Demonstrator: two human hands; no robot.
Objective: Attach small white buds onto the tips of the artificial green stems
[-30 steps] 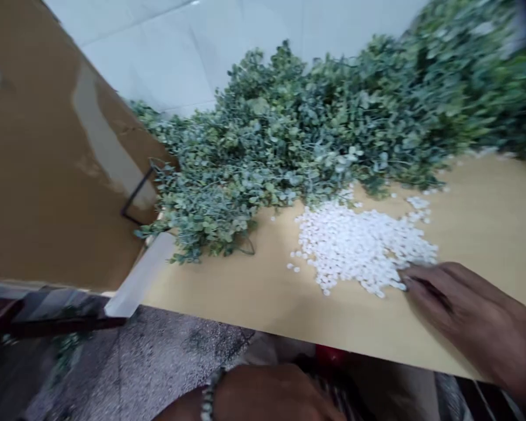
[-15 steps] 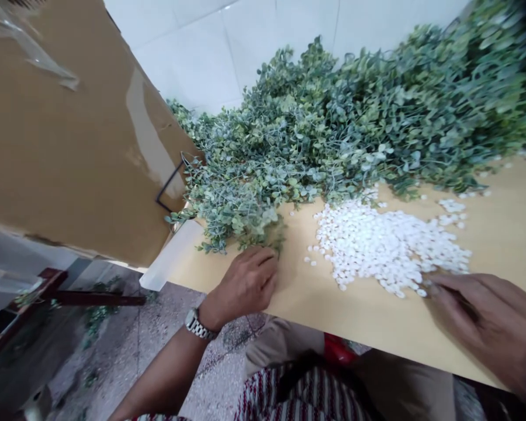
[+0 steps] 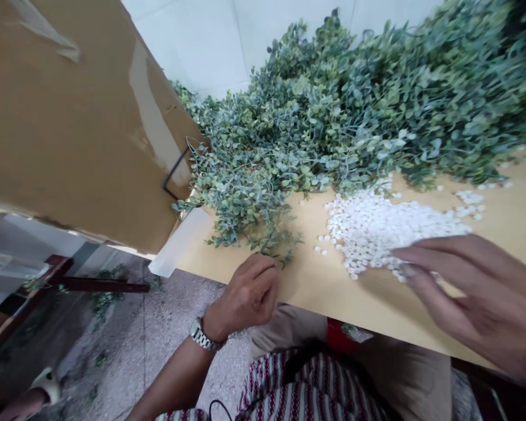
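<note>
My left hand [image 3: 252, 292], with a metal watch [image 3: 201, 334] at its wrist, rests closed at the table's front edge. Its fingers are curled, and whatever they hold is hidden. Just beyond its knuckles lie the tips of a green leafy sprig [image 3: 267, 219]. Over the near right side of a heap of small white discs [image 3: 377, 234] is my right hand [image 3: 469, 292], somewhat blurred. Thumb and forefinger come together at the heap's edge, and I cannot make out what is between them.
Artificial-looking green foliage [image 3: 355, 111] is piled along the tiled wall [image 3: 201, 47]. A big cardboard box [image 3: 70, 128] stands at the left, by a white strip [image 3: 179, 242] on the table [image 3: 315, 292]. Another person's foot in a pale shoe [image 3: 46, 383] shows lower left.
My right hand has moved left and up, over the heap's near edge. My left hand has drawn slightly back from the foliage. The view has tilted down a little.
</note>
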